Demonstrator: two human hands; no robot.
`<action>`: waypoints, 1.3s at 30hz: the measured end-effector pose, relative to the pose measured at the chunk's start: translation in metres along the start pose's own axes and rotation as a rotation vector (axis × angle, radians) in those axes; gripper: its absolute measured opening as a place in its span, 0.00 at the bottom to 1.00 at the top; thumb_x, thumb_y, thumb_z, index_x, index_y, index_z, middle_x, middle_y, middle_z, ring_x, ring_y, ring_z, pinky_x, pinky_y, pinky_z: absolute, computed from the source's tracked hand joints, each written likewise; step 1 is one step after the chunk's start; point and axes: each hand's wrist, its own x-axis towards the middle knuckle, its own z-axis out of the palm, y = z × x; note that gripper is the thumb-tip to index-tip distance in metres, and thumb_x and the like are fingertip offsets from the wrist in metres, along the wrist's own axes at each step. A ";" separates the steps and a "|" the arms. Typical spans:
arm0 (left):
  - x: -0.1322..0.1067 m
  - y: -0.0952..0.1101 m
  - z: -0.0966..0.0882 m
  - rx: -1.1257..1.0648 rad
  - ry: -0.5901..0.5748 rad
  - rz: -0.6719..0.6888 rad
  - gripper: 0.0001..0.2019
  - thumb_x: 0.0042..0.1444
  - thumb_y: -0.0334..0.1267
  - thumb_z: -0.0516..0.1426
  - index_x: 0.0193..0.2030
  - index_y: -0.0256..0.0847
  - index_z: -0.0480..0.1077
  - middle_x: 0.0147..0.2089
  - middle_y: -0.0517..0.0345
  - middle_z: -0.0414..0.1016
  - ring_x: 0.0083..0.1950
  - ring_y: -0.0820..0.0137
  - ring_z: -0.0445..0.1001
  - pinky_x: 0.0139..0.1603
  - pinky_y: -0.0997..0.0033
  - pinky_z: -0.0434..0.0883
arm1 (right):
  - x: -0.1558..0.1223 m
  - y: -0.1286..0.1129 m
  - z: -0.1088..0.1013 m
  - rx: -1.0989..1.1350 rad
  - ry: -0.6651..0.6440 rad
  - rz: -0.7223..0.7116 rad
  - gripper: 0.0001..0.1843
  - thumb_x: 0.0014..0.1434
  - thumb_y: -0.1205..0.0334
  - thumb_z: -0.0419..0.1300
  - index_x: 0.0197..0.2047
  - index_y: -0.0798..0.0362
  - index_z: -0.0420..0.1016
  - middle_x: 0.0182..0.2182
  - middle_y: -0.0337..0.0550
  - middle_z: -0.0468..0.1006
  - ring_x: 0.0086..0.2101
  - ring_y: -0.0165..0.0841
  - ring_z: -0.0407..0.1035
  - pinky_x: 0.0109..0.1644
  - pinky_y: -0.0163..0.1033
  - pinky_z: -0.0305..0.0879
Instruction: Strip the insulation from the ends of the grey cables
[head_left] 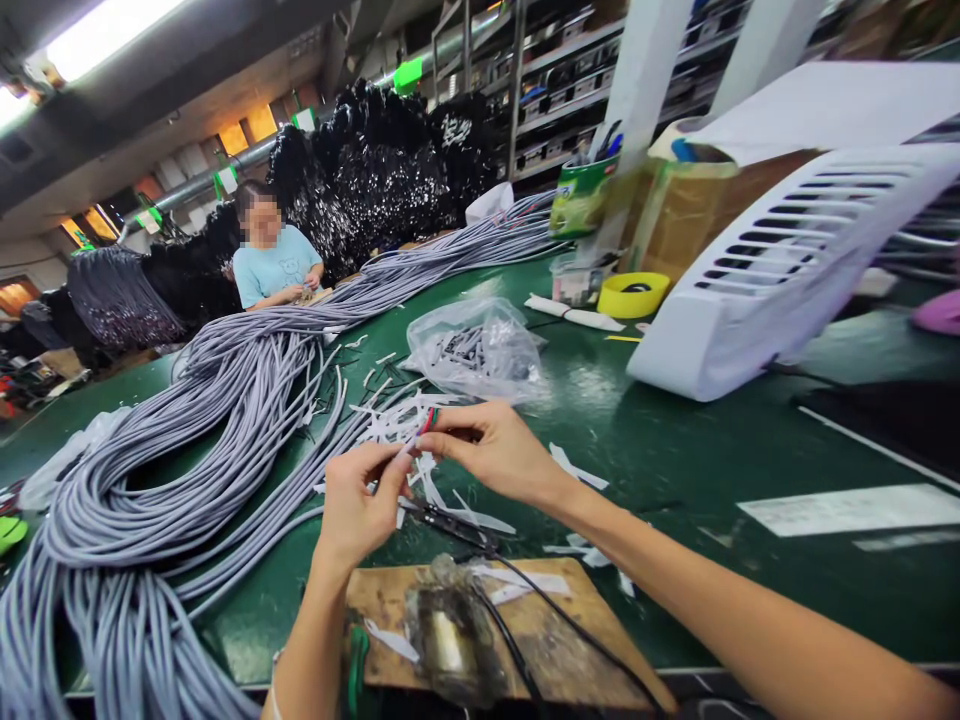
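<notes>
My left hand (pixel 369 500) pinches the end of a grey cable between thumb and fingers, above the green table. Close to it on the right, my right hand (pixel 487 448) is closed on the thin coloured wires (pixel 430 420), red and green, that come out of that cable end. Both hands nearly touch each other. Under and behind them lie scattered white strips (pixel 397 418). A large bundle of grey cables (pixel 142 480) curves over the table to the left. Part of the held cable is hidden by my fingers.
A wooden board (pixel 592 630) with a metal cylinder (pixel 450 640) and black cords lies at the front edge. Beyond my hands sits a clear plastic bag (pixel 480 350) of small grey parts. A white slotted device (pixel 795 270) and yellow tape roll (pixel 634 295) stand right. A co-worker (pixel 274 260) sits across.
</notes>
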 end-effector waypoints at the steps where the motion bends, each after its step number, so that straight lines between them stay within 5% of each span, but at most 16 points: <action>1: 0.000 0.000 0.001 0.047 0.050 0.029 0.11 0.56 0.36 0.51 0.32 0.34 0.73 0.23 0.57 0.71 0.21 0.75 0.66 0.23 0.77 0.63 | -0.001 0.000 0.002 -0.039 0.014 -0.032 0.22 0.55 0.49 0.55 0.19 0.57 0.70 0.14 0.36 0.64 0.17 0.24 0.53 0.19 0.31 0.49; 6: 0.000 -0.003 0.009 0.415 0.276 0.207 0.10 0.56 0.34 0.51 0.32 0.35 0.74 0.25 0.55 0.74 0.24 0.73 0.70 0.26 0.76 0.64 | -0.010 -0.001 0.010 -0.539 0.060 -0.286 0.15 0.59 0.67 0.49 0.24 0.57 0.70 0.21 0.42 0.71 0.23 0.28 0.62 0.27 0.34 0.54; 11: 0.005 -0.008 0.014 0.617 0.285 0.342 0.09 0.56 0.32 0.51 0.32 0.34 0.73 0.25 0.54 0.74 0.24 0.72 0.71 0.28 0.75 0.65 | -0.013 -0.005 0.010 -0.882 -0.126 -0.218 0.08 0.54 0.71 0.50 0.30 0.57 0.70 0.27 0.45 0.73 0.23 0.30 0.61 0.25 0.37 0.46; 14: 0.008 -0.009 0.016 0.675 0.218 0.376 0.10 0.56 0.31 0.50 0.33 0.33 0.73 0.25 0.54 0.73 0.25 0.71 0.71 0.28 0.75 0.65 | -0.007 -0.008 0.002 -0.705 -0.128 -0.141 0.09 0.52 0.71 0.51 0.22 0.56 0.66 0.22 0.41 0.69 0.22 0.28 0.57 0.27 0.36 0.45; 19: 0.009 -0.013 0.014 0.711 -0.075 0.466 0.13 0.57 0.28 0.46 0.29 0.36 0.72 0.24 0.56 0.71 0.23 0.72 0.70 0.25 0.74 0.65 | 0.005 -0.007 -0.012 -0.290 -0.139 -0.003 0.17 0.45 0.74 0.55 0.13 0.55 0.52 0.14 0.31 0.52 0.21 0.24 0.47 0.27 0.35 0.42; 24: 0.007 -0.010 0.004 0.452 -0.047 0.578 0.09 0.56 0.28 0.52 0.37 0.37 0.73 0.30 0.54 0.76 0.29 0.72 0.74 0.30 0.77 0.69 | 0.017 0.005 -0.019 -0.029 -0.234 0.125 0.13 0.49 0.67 0.56 0.16 0.56 0.61 0.14 0.31 0.57 0.20 0.23 0.51 0.25 0.31 0.48; 27: 0.004 -0.006 -0.001 0.253 -0.027 0.518 0.07 0.53 0.28 0.55 0.34 0.38 0.75 0.29 0.56 0.76 0.29 0.72 0.74 0.31 0.77 0.70 | 0.019 0.008 -0.023 0.106 -0.357 0.180 0.12 0.49 0.61 0.57 0.19 0.58 0.65 0.15 0.32 0.62 0.19 0.22 0.53 0.23 0.30 0.50; 30: 0.003 -0.006 -0.001 0.052 0.074 0.316 0.06 0.52 0.32 0.56 0.32 0.38 0.76 0.23 0.59 0.73 0.20 0.75 0.68 0.20 0.78 0.65 | 0.016 0.007 -0.023 0.213 -0.451 0.192 0.12 0.48 0.58 0.57 0.21 0.58 0.68 0.17 0.34 0.66 0.19 0.22 0.55 0.21 0.30 0.50; 34: 0.007 -0.010 0.005 -0.039 0.321 0.000 0.09 0.51 0.38 0.57 0.34 0.37 0.76 0.20 0.61 0.71 0.18 0.76 0.64 0.17 0.78 0.61 | 0.006 -0.002 -0.013 0.214 -0.367 0.024 0.12 0.50 0.59 0.57 0.20 0.57 0.67 0.17 0.35 0.65 0.21 0.24 0.57 0.24 0.31 0.53; 39: 0.011 -0.011 0.007 0.113 0.092 0.009 0.10 0.52 0.35 0.54 0.34 0.39 0.78 0.24 0.58 0.72 0.26 0.73 0.67 0.27 0.76 0.64 | -0.007 -0.016 -0.012 -0.157 -0.058 -0.262 0.14 0.54 0.65 0.55 0.18 0.56 0.66 0.16 0.35 0.63 0.20 0.24 0.55 0.26 0.32 0.53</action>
